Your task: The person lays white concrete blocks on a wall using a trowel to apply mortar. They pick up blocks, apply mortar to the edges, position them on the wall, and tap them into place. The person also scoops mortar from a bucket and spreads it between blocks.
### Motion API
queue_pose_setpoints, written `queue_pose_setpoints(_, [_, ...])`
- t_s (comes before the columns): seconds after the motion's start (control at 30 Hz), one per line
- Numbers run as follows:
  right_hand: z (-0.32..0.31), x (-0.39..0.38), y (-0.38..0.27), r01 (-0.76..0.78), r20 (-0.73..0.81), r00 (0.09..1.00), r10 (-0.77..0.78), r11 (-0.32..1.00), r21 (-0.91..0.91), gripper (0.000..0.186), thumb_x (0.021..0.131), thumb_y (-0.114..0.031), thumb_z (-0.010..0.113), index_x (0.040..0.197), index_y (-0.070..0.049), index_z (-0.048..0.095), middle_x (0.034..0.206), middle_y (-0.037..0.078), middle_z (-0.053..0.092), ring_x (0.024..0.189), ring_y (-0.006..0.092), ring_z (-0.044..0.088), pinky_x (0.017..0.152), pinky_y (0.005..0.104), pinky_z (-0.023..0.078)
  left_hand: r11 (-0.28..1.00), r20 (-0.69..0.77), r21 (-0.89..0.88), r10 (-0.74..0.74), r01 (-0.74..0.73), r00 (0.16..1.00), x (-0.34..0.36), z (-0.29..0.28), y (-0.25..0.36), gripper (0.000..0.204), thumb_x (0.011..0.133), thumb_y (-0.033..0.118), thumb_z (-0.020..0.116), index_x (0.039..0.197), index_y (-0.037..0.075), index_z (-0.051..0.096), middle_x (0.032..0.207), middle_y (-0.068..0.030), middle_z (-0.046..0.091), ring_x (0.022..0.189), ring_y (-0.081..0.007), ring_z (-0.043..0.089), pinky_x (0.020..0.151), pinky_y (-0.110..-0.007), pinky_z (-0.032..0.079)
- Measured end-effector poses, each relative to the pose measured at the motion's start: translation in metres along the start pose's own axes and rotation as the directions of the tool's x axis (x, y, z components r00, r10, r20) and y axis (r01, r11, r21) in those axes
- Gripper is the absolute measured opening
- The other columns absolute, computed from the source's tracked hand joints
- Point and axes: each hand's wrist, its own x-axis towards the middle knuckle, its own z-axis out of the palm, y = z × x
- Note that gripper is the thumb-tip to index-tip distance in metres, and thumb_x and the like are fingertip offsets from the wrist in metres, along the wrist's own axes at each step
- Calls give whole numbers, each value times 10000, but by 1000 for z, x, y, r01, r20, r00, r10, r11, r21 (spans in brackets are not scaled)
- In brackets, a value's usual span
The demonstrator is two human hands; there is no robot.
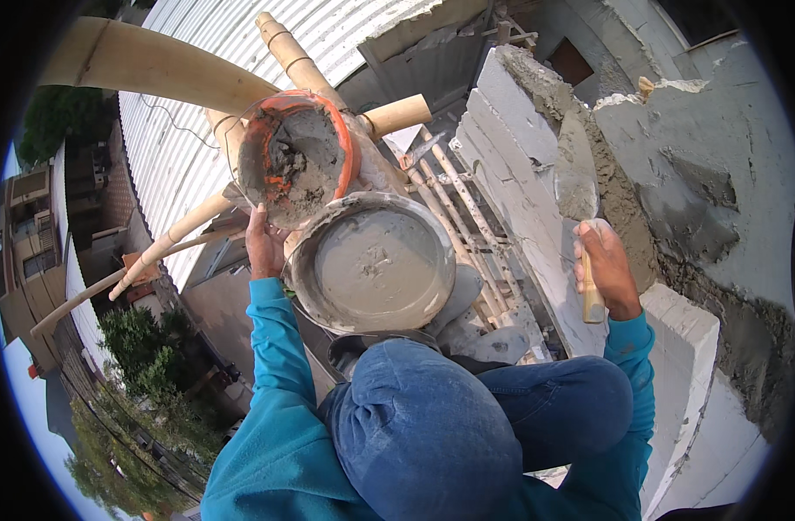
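Note:
My right hand is closed around the wooden handle of a trowel. The blade, smeared with wet mortar, points away from me over the mortar bed along the top of the block wall. At the near left rim of an orange bucket, my left hand grips the edge; some of its fingers are hidden. Thick grey mortar lies inside the bucket, which tilts toward me. Closer to me stands a wide round basin of smoother, wetter grey mix.
Bamboo poles cross at the upper left, beside a white corrugated roof. A bamboo ladder-like frame drops away between the basin and the wall. Far below on the left are trees and buildings. A rendered wall rises at right.

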Motion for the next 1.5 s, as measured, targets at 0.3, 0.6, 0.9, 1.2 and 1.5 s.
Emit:
queue_pose_setpoints(0.3, [23,-50,-82,745,494,513,-702,78,-662,283,896,-207,668,1070,-2,579,892,197,627,735,333,637,664,410,504,999,-83,-13,39,-40,996,-7,19,5,437,1021,296,524,1384,64,449,1268,-90,576,1079,-240,636,813,-405,582])
queue_pose_setpoints(0.6, [201,10,-176,505,735,241,-633,-565,-652,350,780,-74,716,1118,-23,640,891,135,646,928,277,676,723,387,540,998,-90,-20,64,-66,994,-10,25,3,444,1018,281,501,1412,78,474,1100,-62,574,909,-174,599,790,-409,607])
queue_pose_setpoints(0.9, [347,22,-165,560,844,453,-289,-645,-521,144,792,-178,641,814,-131,775,846,94,756,795,261,743,646,406,567,1000,-88,-25,6,-8,996,-13,27,5,478,1017,321,514,1433,101,428,1330,-81,557,1125,-228,614,909,-447,546])
queue_pose_setpoints(1.2, [306,65,-183,758,779,591,-209,-185,-625,336,757,-243,612,926,27,717,933,224,713,910,371,694,819,450,533,996,-36,-67,55,-58,998,-9,23,-4,538,1016,332,496,1495,132,353,1348,-82,525,1125,-231,602,885,-448,564])
queue_pose_setpoints(1.5, [278,96,-170,752,788,605,-113,406,-519,193,902,-234,600,929,-49,644,632,-3,520,450,82,435,411,255,322,996,-129,-38,72,-77,989,-15,29,-4,550,1002,401,499,1462,115,397,1303,-88,547,1090,-226,604,830,-425,580])
